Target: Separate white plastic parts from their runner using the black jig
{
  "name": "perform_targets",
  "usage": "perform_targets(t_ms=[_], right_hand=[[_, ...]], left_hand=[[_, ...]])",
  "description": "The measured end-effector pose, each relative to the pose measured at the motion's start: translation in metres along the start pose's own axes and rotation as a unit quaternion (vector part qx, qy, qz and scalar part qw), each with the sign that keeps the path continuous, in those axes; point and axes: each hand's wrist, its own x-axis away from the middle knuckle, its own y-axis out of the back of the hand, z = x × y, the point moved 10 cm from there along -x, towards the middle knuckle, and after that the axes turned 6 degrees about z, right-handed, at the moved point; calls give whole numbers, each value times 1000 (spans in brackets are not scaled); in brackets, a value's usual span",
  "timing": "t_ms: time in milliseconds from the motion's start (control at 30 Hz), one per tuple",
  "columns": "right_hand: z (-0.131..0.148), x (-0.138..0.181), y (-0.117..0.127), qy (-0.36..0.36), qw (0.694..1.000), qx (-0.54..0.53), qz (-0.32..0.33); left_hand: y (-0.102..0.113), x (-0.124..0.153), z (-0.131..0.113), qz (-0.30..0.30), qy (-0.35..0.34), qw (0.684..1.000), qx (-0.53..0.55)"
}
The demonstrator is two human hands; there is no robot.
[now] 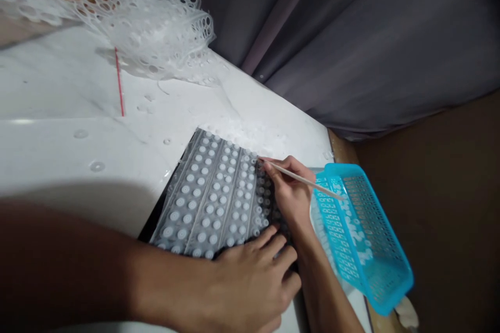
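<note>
A grey, translucent plastic sheet (207, 187) with rows of round white button-like pieces lies over a dark flat base on the white table. My left hand (250, 276) rests palm down across its near edge, fingers apart and fingertips touching the near right corner. At the sheet's right side my right hand (291, 187) is closed around a thin, pale stick-like tool (304, 181). The tool's tip meets the sheet near its far right corner, and its other end points toward the blue basket. What lies under my right fingers is hidden.
A blue plastic basket (390, 234) with small white pieces inside stands at the right table edge. Crumpled perforated clear plastic (152, 26) lies at the back left, beside a red strip (119, 83). Loose clear rings dot the white table (50, 151). A grey curtain (312, 26) hangs behind.
</note>
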Motion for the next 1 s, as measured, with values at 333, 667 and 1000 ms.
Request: perform_targets(t_ms=[333, 667, 1000], right_hand=[[12, 4, -23, 37, 993, 12, 116], [28, 5, -28, 115, 979, 116, 122], [33, 1, -37, 144, 967, 161, 131]], left_hand=[[-4, -1, 0, -54, 14, 997, -45], [-5, -1, -1, -63, 24, 996, -55], [-2, 1, 0, -38, 18, 999, -22]])
